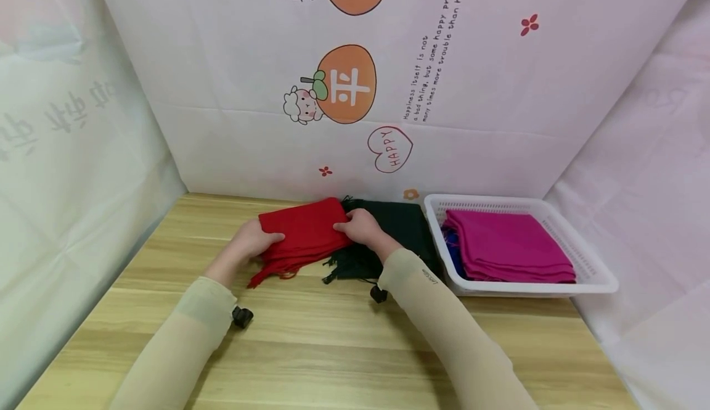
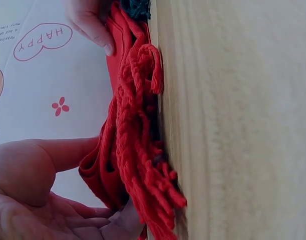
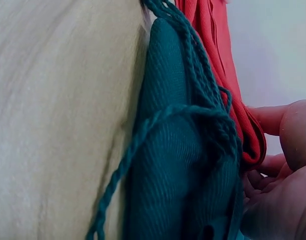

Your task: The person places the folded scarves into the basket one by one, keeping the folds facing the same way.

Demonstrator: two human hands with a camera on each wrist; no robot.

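A folded red scarf with a braided fringe lies toward the back of the table, its right side over a folded dark green scarf. My left hand grips the red scarf's left edge, thumb on top; the left wrist view shows the fingers reaching beneath it. At the opposite edge, my right hand pinches the red folds between thumb and fingers. In the right wrist view, that hand is close beside the green scarf, whose twisted fringe hangs over its fold.
A white plastic basket stands at the right, holding a folded magenta scarf and something dark blue under it. Printed white sheeting rises behind the wooden table and along both sides.
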